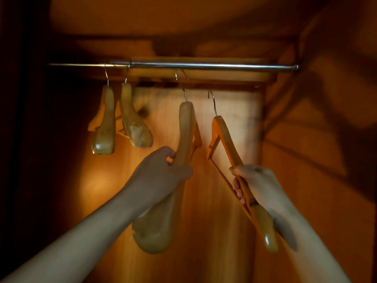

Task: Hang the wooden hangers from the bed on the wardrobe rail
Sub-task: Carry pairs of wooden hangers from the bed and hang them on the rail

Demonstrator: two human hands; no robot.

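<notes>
A metal wardrobe rail [204,65] runs across the top of the dim wardrobe. Two wooden hangers [104,127] [134,123] hang from its left part. My left hand [161,172] grips a thick pale wooden hanger [184,127] whose wire hook reaches up to the rail; whether it rests on the rail I cannot tell. My right hand [257,184] holds a thinner orange wooden hanger [224,137] with a crossbar. Its hook is below the rail, not touching it.
The wardrobe's wooden back panel [234,111] is lit behind the hangers. A side wall [316,139] closes in on the right, where the rail ends in a bracket [295,67]. The left side is dark. A shelf board sits just above the rail.
</notes>
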